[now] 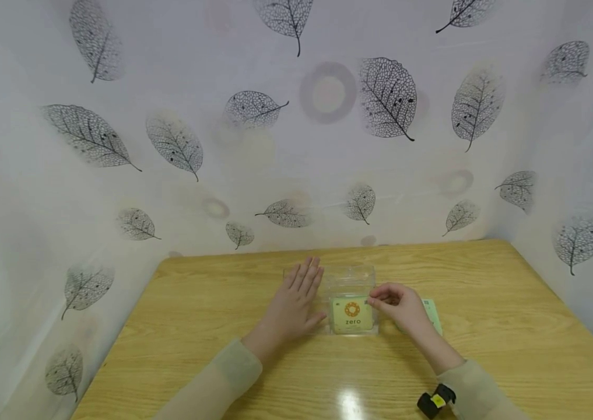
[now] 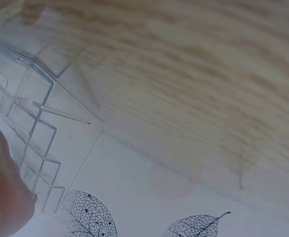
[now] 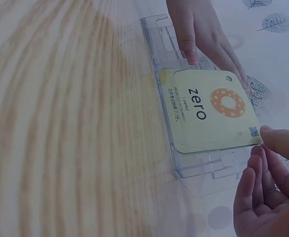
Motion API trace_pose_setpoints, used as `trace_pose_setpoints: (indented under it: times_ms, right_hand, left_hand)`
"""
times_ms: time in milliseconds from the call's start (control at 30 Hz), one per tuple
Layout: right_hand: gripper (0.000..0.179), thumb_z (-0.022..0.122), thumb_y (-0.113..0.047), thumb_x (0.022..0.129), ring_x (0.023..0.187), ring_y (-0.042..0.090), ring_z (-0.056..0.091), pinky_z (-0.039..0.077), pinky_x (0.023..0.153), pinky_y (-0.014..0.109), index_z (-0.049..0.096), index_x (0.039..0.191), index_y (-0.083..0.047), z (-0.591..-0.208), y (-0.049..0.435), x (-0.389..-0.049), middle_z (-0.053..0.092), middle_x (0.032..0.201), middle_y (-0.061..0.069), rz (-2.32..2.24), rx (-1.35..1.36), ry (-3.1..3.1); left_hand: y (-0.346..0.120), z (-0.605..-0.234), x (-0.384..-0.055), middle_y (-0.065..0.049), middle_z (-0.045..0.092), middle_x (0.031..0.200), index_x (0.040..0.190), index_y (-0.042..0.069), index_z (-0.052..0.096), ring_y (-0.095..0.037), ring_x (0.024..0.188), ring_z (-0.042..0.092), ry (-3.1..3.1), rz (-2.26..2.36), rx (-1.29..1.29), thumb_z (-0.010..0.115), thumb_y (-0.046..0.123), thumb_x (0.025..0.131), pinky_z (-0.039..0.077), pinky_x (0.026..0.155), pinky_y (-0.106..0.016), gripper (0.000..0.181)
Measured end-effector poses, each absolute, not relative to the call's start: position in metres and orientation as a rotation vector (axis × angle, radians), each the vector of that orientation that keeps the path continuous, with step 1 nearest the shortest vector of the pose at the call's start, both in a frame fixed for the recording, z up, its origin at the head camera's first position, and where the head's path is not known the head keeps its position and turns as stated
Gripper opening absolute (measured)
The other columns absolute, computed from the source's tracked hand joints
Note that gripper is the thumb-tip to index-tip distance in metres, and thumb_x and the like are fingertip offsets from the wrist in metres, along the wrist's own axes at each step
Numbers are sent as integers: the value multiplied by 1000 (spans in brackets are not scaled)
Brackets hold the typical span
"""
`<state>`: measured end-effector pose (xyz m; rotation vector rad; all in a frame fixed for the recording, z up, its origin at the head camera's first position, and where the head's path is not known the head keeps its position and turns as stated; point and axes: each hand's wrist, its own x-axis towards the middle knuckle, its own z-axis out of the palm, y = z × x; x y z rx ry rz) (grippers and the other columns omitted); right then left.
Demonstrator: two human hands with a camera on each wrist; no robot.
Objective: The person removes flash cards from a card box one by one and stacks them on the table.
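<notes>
A clear stepped plastic stand stands on the wooden table, its tiers seen from the side in the left wrist view. In its front slot is a pale yellow card printed "zero" with an orange ring. My right hand pinches the card's upper right corner between thumb and fingers. My left hand lies at the stand's left side, fingers straight and pointing away from me; its thumb reaches toward the stand. Partly hidden behind my right hand are green cards on the table.
The wooden table reaches back to a pale leaf-printed curtain, which also closes in both sides. A black strap with a yellow patch is at my right wrist.
</notes>
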<state>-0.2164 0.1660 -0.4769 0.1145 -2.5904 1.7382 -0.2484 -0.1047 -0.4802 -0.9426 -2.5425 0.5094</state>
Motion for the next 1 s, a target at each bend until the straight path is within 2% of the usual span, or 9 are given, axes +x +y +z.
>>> trace_pose_setpoints:
  times_ms: [233,733,1000]
  right_hand:
    - [22,75,-27,80,76,12,62,53,66,24,69,94,-10,-476,166,-215,69,89,5,1728,118,-2590]
    - [21,76,-25,79,75,13,61,53,66,23,69,93,-11,-480,165,-216,68,87,4,1702,123,-2596]
    - [21,76,-25,79,75,13,60,52,66,23,69,92,-11,-480,164,-215,68,86,3,1682,114,-2610]
  left_hand:
    - [-104,-481,-248,-20,-4,157,150,0,-2,-34,146,0,-2549,517,-931,23,70,89,8,119,-44,96]
    - [-104,-480,-247,-19,-11,157,150,1,-6,-34,145,-6,-2573,542,-923,20,71,90,0,119,-45,96]
    - [-103,-480,-247,-19,-10,157,150,1,-6,-34,145,-6,-2575,539,-917,20,71,89,-1,119,-44,96]
